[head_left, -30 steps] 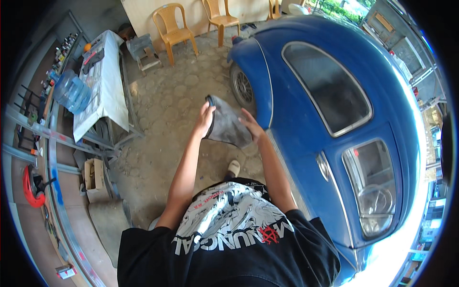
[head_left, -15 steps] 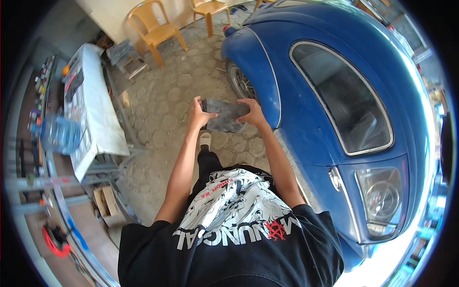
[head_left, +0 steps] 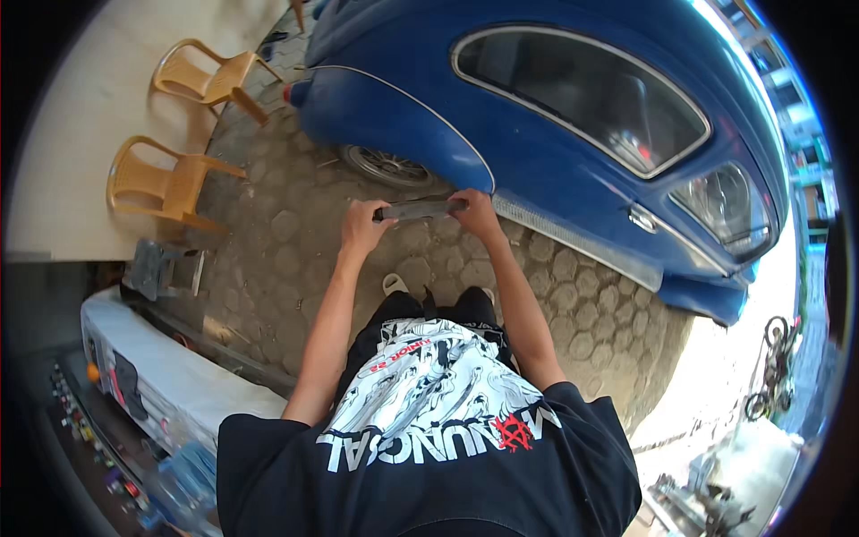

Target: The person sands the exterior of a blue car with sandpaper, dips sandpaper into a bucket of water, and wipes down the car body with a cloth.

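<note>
A folded grey cloth [head_left: 419,209] is stretched level between my two hands, its narrow side toward me, so its flat face barely shows. My left hand [head_left: 364,227] pinches its left end, where a darker edge sticks out. At the other end, my right hand [head_left: 475,215] grips it between thumb and fingers. Just beyond the cloth stands a blue car [head_left: 564,134]. Its rear wheel [head_left: 389,165] and the near end of its silvery running board [head_left: 573,231] lie close to my hands, with no contact visible.
Two yellow plastic chairs [head_left: 170,183] stand by the wall at left. A table with a white cover [head_left: 197,367] and a blue water jug [head_left: 183,479] are at lower left. Hexagonal paving [head_left: 564,309] lies underfoot. A bicycle [head_left: 771,371] is outside at right.
My body has turned left toward the car's side, so the car now spans the view ahead. The cloth, still in both hands, has tipped from face-up to nearly edge-on.
</note>
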